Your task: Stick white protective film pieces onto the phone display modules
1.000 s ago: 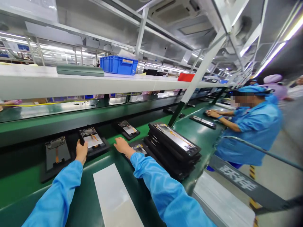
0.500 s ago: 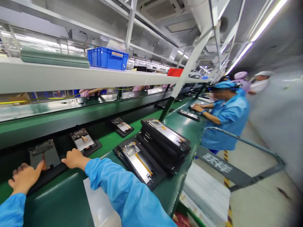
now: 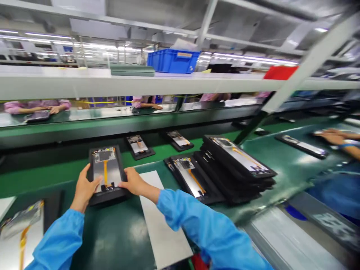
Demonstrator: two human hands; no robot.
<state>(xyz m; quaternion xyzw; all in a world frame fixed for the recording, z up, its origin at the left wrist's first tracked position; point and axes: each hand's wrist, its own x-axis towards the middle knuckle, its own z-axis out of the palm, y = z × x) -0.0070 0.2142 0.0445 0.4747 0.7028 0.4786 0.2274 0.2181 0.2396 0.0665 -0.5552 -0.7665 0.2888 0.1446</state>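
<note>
- Left of centre, low in the frame: the left hand (image 3: 83, 186) is closed on the left rim of a black tray (image 3: 109, 194), thumb on top.
- The tray lies at the near edge of the green belt (image 3: 56, 175) and carries a bare panel (image 3: 113, 170) with an orange flex cable (image 3: 105, 174). It is probably light and stiff but fragile, so grip the rims, never the cable.
- The right hand (image 3: 132, 182) is clamped on the tray's right rim.
- Right of centre: a stack of trays (image 3: 239, 180).

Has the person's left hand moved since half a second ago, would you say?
Yes. The left hand has moved right, toward the white mat, and now grips the left edge of the black tray.
</note>
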